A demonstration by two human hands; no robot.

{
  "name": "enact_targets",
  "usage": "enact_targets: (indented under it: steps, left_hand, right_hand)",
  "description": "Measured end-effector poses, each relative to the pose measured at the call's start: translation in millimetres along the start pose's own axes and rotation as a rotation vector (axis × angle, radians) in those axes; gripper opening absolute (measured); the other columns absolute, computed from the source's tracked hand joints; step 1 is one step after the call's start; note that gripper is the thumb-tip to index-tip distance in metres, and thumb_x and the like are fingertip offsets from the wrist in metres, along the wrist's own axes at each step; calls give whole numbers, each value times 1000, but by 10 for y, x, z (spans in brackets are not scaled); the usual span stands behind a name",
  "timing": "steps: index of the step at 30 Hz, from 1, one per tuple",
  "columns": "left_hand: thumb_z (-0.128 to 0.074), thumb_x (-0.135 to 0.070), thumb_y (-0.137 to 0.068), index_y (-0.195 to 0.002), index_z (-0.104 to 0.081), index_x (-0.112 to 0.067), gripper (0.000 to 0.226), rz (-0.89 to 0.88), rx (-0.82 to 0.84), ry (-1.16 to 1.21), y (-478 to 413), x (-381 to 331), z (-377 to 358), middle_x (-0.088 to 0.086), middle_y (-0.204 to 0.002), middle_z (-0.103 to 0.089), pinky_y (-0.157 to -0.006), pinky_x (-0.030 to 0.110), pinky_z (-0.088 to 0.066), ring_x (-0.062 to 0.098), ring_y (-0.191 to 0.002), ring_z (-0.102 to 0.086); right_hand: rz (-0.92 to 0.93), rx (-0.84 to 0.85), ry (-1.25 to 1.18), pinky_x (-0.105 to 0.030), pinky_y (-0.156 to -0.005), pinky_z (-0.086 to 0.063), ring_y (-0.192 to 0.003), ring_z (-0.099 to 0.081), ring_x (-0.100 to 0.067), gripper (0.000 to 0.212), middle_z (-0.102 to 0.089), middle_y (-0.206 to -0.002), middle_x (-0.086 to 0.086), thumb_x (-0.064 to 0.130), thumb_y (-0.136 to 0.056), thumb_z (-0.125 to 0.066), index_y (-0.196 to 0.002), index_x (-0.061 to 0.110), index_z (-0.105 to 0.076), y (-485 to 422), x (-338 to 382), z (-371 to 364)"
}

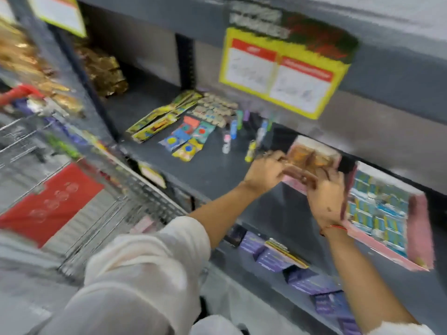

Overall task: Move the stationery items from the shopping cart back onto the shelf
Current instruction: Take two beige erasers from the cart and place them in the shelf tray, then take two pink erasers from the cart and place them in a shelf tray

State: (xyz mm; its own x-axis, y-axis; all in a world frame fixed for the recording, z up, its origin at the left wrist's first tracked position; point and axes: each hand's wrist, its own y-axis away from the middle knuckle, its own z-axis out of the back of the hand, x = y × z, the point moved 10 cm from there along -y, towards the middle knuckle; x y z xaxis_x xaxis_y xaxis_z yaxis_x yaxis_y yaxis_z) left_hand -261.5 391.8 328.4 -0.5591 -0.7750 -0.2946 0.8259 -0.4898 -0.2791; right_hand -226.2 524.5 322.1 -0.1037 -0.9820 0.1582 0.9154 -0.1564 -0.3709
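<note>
Reaching over the dark grey shelf (pixel 208 170), both hands meet on a pink display box (pixel 314 153) whose top shows tan and orange contents, too blurred to name. The left hand (pixel 263 171) has its fingers curled around the box's near left edge, and the right hand (pixel 325 193) is closed on its front edge from the right — a red thread bracelet (pixel 332 228) sits at that wrist. The box is at the front of the shelf; motion blur hides whether it rests on the surface or is lifted slightly.

Just to the right stands a second pink tray (pixel 391 252) filled with rows of small blue and green packs, touching or nearly touching the held box. Farther back on the same shelf lie yellow flat packets (pixel 157 122), a cluster of colourful square sachets (pixel 187 139), a block of small beige packs (pixel 215 108) and several upright little tubes (pixel 233 129) — all well apart from the hands. A yellow-bordered price sign (pixel 280 73) hangs from the shelf above.

The wire shopping cart (pixel 101 197) stands to the left, beside the shelf edge, with a red flap (pixel 50 201) inside it and a red handle (pixel 21 91) at its far end. Purple boxes (pixel 271 257) line the lower shelf under the arms. A pale sleeve (pixel 150 257) covers the left upper arm.
</note>
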Motion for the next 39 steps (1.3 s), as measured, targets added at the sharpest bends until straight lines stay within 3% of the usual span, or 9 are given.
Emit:
enact_targets:
  steps: [4, 8, 13, 15, 22, 28, 32, 35, 39]
  left_hand:
    - [-69, -11, -71, -94, -72, -6, 24, 94, -185, 172, 446, 240, 310, 12, -98, -71, -69, 36, -56, 31, -84, -67]
    - [-64, -9, -70, -94, -70, -3, 26, 300, -313, 186, 1146, 844, 607, 15, -100, -70, -74, 38, -55, 34, -89, -66]
    - [-58, -12, -83, -104, -69, -6, 24, 737, -480, 193, 2384, 1890, 862, 8, -107, -68, -83, 24, -45, 22, -98, -62]
    - [-56, -16, -87, -106, -68, -7, 24, 886, -471, 196, 2882, 2214, 813, 7, -111, -66, -85, 29, -48, 20, -100, -61]
    - [-54, -18, -89, -112, -63, -5, 28, 1319, -438, 220, 4169, 2970, 368, 13, -116, -60, -84, 38, -48, 30, -101, -60]
    - [-54, -15, -90, -118, -57, -1, 32, 1618, -373, 309, 4820, 3356, -315, 18, -125, -54, -97, 37, -43, 31, -113, -54]
    - [-55, -14, -89, -121, -53, 5, 37, 1921, -307, 430, 5323, 3466, -931, 24, -125, -56, -89, 37, -45, 37, -111, -55]
    - [-54, -19, -90, -121, -50, 9, 42, 2073, -223, 497, 5585, 3453, -1348, 28, -130, -48, -95, 37, -40, 39, -118, -47]
    - [-58, -24, -87, -126, -44, 9, 53, 2169, -140, 540, 5755, 3403, -1710, 28, -133, -45, -99, 41, -39, 42, -122, -45]
  right_hand:
    - [103, -128, -227, -46, -87, -37, -95, -54, -45, 32, -63, -98, -27, 14, -78, -43, -92, -1, -66, 118, 566, 138]
    - [286, -186, -410, -40, -87, -39, -94, -51, -33, 21, -66, -97, -22, 6, -80, -59, -98, 0, -67, 286, 1524, 140]
    - [520, -52, -603, -32, -85, -39, -92, -48, -23, 21, -67, -95, -17, 7, -80, -56, -97, 2, -68, 686, 2840, -130]
    - [586, 71, -639, -32, -83, -42, -92, -48, -21, 20, -68, -94, -15, 7, -79, -58, -96, 3, -68, 908, 3290, -362]
    - [801, 552, -508, -42, -79, -56, -101, -59, -37, 22, -66, -100, -20, 0, -79, -62, -100, -1, -66, 1737, 4347, -1426]
    - [869, 760, -356, -39, -100, -42, -120, -46, -31, 30, -57, -125, -17, 6, -89, -50, -118, 1, -57, 2090, 4623, -2323]
    - [820, 906, -216, -38, -98, -40, -119, -46, -34, 32, -55, -126, -20, 6, -86, -53, -118, 0, -55, 2246, 4554, -3120]
    - [776, 1012, -119, -41, -94, -44, -115, -48, -37, 34, -53, -124, -21, 7, -83, -57, -117, 1, -52, 2348, 4460, -3653]
    - [843, 1072, -8, -41, -100, -41, -126, -40, -34, 59, -40, -140, -18, 11, -83, -62, -135, 6, -36, 2408, 4482, -4065]
